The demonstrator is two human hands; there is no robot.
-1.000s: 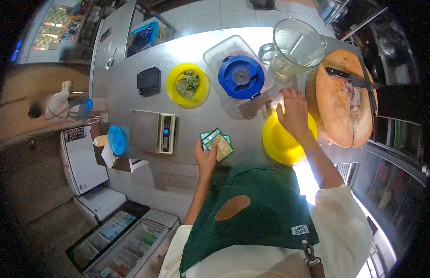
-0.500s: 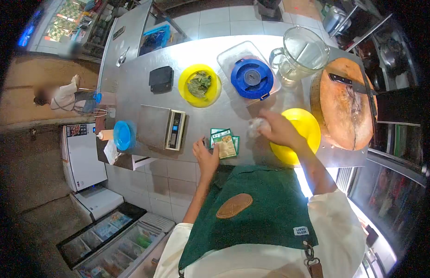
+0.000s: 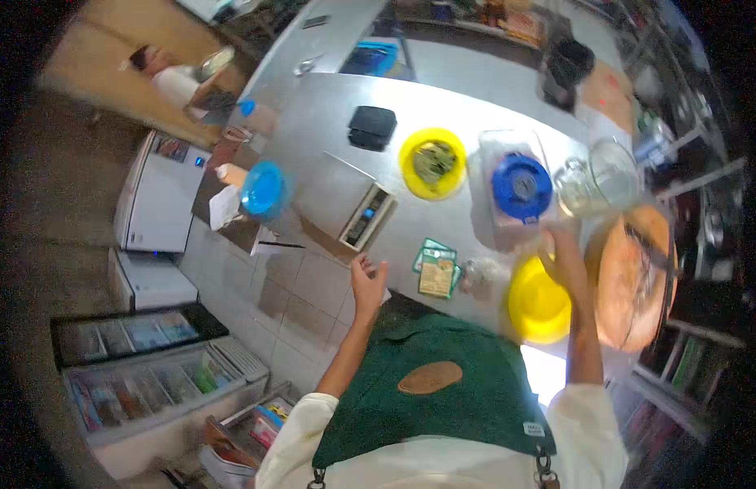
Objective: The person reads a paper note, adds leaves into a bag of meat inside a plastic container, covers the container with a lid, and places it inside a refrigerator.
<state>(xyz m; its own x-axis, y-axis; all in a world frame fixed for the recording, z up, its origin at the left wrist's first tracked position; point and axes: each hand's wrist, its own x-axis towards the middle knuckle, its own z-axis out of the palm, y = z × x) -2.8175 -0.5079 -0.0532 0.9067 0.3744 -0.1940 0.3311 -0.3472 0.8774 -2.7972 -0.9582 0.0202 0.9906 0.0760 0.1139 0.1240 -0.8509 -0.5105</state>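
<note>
Left hand (image 3: 368, 287) withdrawn, steel table (image 3: 313, 122), tiled floor (image 3: 303, 326)

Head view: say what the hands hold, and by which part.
Left hand: nothing. Right hand: blurred at the yellow dish; any hold cannot be told.

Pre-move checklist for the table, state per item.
1. Left hand empty: ok, fingers open near the scale.
2. Right hand empty: cannot tell, blurred by the empty yellow dish.
3. Packets out of both hands: ok, overlapping on the table.
4. Scale display readable: not ok, lit but digits blurred.
5. Knife out of both hands: ok, on the round board.
</note>
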